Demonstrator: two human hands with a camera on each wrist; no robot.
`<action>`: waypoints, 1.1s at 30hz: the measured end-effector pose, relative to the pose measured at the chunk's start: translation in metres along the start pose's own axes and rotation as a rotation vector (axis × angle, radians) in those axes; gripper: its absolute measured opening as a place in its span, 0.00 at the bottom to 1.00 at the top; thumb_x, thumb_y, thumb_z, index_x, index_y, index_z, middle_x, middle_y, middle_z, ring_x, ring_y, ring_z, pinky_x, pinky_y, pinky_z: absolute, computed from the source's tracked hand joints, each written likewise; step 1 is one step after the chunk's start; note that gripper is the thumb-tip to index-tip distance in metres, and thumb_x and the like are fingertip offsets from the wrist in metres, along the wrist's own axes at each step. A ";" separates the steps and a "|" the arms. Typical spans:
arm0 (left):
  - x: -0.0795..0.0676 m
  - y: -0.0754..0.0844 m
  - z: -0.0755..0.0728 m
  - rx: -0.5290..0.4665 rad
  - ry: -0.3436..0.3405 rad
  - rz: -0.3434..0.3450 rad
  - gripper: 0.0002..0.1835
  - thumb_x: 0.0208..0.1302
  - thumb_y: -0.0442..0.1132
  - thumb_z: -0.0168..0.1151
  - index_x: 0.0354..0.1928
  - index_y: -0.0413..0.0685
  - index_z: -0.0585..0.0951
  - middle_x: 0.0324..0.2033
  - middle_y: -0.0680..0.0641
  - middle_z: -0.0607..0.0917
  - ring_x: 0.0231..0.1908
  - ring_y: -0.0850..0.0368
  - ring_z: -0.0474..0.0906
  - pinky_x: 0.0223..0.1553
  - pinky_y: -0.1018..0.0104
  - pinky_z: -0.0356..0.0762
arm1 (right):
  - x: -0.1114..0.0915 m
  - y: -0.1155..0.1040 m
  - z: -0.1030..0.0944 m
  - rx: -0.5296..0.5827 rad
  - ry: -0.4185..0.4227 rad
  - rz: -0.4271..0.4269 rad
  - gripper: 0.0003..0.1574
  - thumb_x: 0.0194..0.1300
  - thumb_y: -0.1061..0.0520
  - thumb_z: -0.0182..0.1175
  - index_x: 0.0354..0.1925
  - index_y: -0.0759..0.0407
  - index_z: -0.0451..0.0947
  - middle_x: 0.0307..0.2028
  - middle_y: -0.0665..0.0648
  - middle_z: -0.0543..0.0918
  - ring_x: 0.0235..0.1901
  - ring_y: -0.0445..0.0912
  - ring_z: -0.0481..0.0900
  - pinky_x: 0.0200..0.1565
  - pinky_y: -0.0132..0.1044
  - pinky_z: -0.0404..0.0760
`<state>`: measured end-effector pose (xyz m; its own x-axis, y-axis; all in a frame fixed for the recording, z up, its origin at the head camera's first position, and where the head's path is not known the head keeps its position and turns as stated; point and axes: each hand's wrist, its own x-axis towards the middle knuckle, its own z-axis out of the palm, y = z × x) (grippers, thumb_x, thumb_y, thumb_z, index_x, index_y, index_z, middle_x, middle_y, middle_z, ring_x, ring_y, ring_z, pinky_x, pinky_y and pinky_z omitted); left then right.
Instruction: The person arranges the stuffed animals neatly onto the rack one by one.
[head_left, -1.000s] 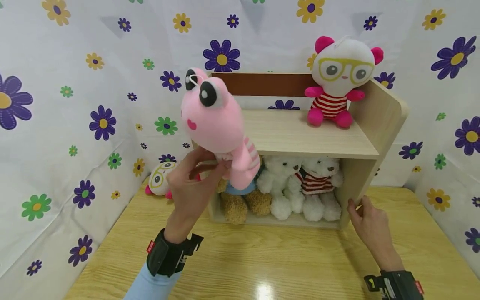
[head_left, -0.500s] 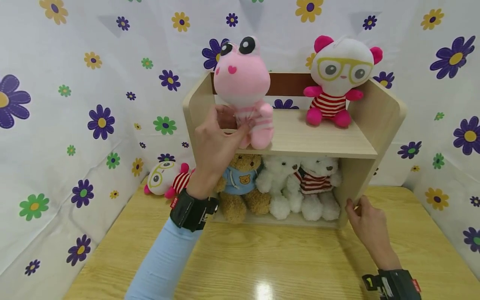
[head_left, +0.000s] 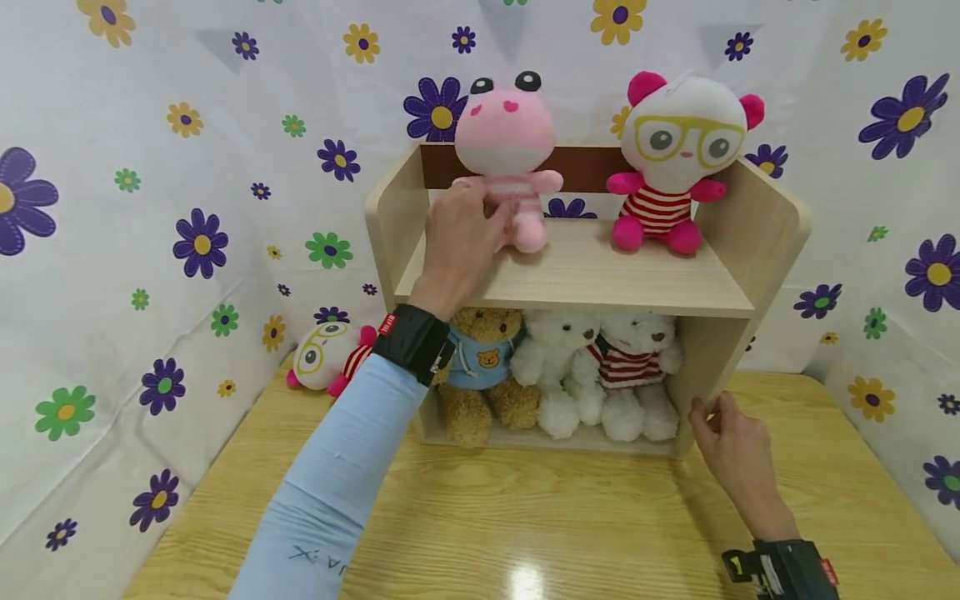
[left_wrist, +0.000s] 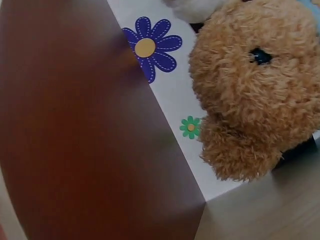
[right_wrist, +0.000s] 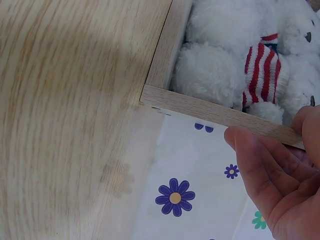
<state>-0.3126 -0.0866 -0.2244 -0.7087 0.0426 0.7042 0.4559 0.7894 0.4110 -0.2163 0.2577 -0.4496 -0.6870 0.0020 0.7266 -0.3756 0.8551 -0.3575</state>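
My left hand (head_left: 461, 237) grips the body of a pink plush toy (head_left: 506, 137) with bulging eyes and heart-shaped nostrils. The toy sits upright on the left of the upper board of a small wooden shelf (head_left: 600, 279); the hand hides part of its body and one leg. On the right of the same board sits a plush panda (head_left: 675, 167) with yellow glasses and a striped outfit. My right hand (head_left: 738, 458) pinches the front edge of the shelf's right side panel (right_wrist: 215, 112), thumb inside and fingers outside. In the left wrist view, neither the left hand nor the pink toy can be made out.
The lower compartment holds a brown teddy bear (head_left: 480, 375) in a blue top and two white bears, one (head_left: 558, 379) bare and one (head_left: 633, 367) in stripes. Left of the shelf, another plush panda (head_left: 326, 358) lies on the wooden table (head_left: 562, 517). Flowered cloth hangs behind.
My left hand has carried the pink plush toy rightward and back onto the upper board, turning it from tilted to upright and facing front. My right hand has stayed on the side panel.
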 end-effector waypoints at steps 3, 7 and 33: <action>0.001 -0.001 0.001 0.006 -0.092 -0.012 0.13 0.70 0.41 0.63 0.49 0.40 0.86 0.48 0.41 0.86 0.49 0.47 0.82 0.50 0.56 0.77 | 0.000 0.000 0.000 0.001 0.000 -0.005 0.10 0.62 0.66 0.64 0.27 0.64 0.72 0.13 0.53 0.73 0.12 0.27 0.57 0.13 0.26 0.57; -0.003 -0.002 -0.004 0.018 -0.212 -0.042 0.23 0.67 0.38 0.62 0.64 0.44 0.78 0.57 0.39 0.81 0.56 0.44 0.79 0.56 0.52 0.76 | 0.000 0.000 0.000 0.005 0.000 -0.007 0.10 0.62 0.66 0.64 0.27 0.64 0.72 0.13 0.53 0.73 0.12 0.26 0.56 0.13 0.26 0.56; -0.004 0.018 0.002 -0.004 -0.475 0.021 0.28 0.69 0.40 0.58 0.71 0.50 0.72 0.71 0.41 0.72 0.72 0.44 0.67 0.73 0.52 0.63 | -0.002 0.000 0.003 -0.014 0.028 -0.015 0.12 0.61 0.67 0.65 0.26 0.64 0.71 0.13 0.56 0.75 0.11 0.35 0.62 0.14 0.27 0.57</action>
<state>-0.3030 -0.0712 -0.2212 -0.8664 0.3349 0.3704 0.4745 0.7830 0.4021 -0.2171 0.2555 -0.4527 -0.6635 0.0036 0.7482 -0.3768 0.8623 -0.3383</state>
